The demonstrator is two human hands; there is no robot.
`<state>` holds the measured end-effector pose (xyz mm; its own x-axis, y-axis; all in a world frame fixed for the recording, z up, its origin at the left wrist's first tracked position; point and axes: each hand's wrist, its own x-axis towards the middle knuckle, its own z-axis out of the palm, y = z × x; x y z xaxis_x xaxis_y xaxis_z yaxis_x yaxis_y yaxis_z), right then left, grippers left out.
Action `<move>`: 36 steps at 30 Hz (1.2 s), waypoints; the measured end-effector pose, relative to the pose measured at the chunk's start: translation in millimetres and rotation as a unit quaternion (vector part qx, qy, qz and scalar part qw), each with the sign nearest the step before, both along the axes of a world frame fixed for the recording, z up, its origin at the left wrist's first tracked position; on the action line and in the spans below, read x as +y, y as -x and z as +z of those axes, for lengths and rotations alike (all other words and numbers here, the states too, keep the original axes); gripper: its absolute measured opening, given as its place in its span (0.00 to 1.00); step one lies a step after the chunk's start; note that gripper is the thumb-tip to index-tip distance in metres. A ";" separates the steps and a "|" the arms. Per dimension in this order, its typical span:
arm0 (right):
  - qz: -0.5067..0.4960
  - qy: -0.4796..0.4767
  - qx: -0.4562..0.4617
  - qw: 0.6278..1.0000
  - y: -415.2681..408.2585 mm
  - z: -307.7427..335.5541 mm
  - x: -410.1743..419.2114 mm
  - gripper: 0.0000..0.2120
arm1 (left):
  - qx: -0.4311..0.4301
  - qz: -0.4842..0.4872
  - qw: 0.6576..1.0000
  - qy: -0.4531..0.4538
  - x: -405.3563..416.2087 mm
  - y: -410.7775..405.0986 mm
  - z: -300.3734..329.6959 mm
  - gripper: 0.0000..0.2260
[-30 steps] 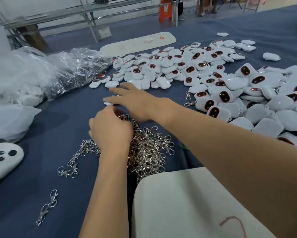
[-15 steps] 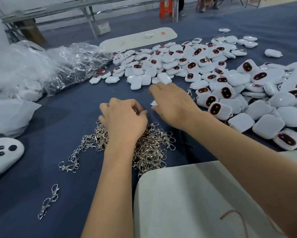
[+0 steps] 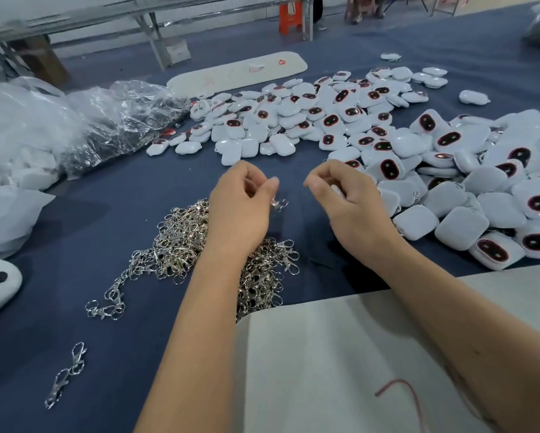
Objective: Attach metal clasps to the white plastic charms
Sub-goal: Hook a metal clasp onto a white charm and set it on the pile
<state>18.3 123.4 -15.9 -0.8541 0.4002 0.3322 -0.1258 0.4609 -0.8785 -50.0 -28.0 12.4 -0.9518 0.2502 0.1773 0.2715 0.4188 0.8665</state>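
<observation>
Pinching one clasp (image 3: pixel 279 203), left hand (image 3: pixel 242 207), heaped charms (image 3: pixel 418 157)

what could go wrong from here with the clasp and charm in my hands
1. The metal clasp hangs from the left hand right above the tangled clasp pile; it could snag others or drop in.
2. The right hand holds a mostly hidden white charm that may slip.
3. The forearm could nudge the charm heap.
</observation>
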 end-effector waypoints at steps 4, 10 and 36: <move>0.059 0.031 0.003 0.998 3.8 -4.4 3.5 0.11 | -0.156 0.006 0.961 -0.228 18.0 -9.2 -3.9 0.02; 0.101 0.023 -0.002 0.995 5.5 -6.6 6.6 0.07 | -0.177 0.002 0.946 -0.273 21.0 -12.3 -6.3 0.04; 0.095 0.066 0.015 0.993 4.2 -7.0 5.8 0.03 | -0.172 0.003 0.934 -0.315 18.1 -13.3 -2.4 0.04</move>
<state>14.1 129.2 -23.0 -0.9091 0.2738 0.3140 -0.2267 0.3071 -0.9243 -36.8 -9.9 10.0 -0.9805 0.1943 -0.0287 -0.0686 -0.2019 0.9770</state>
